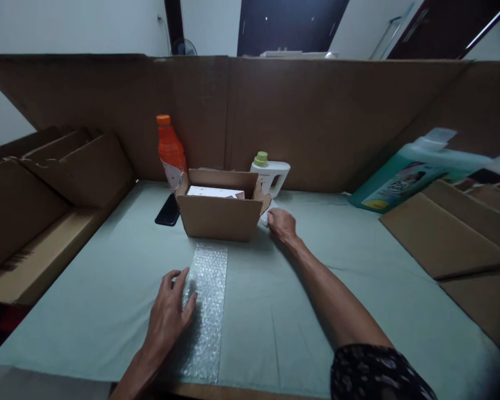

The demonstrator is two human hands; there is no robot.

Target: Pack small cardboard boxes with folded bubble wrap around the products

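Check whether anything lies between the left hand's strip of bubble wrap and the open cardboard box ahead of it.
Nothing visible does. The left hand rests flat on the bubble wrap, whose far end stops just short of the cardboard box; only bare green cloth lies between. The right hand sits beside the box's right corner, off that path.

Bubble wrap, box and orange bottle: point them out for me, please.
Bubble wrap (pixel 206 311), head view, middle of the strip.
Box (pixel 219 218), head view, front wall.
Orange bottle (pixel 170 149), head view, upper body below the cap.
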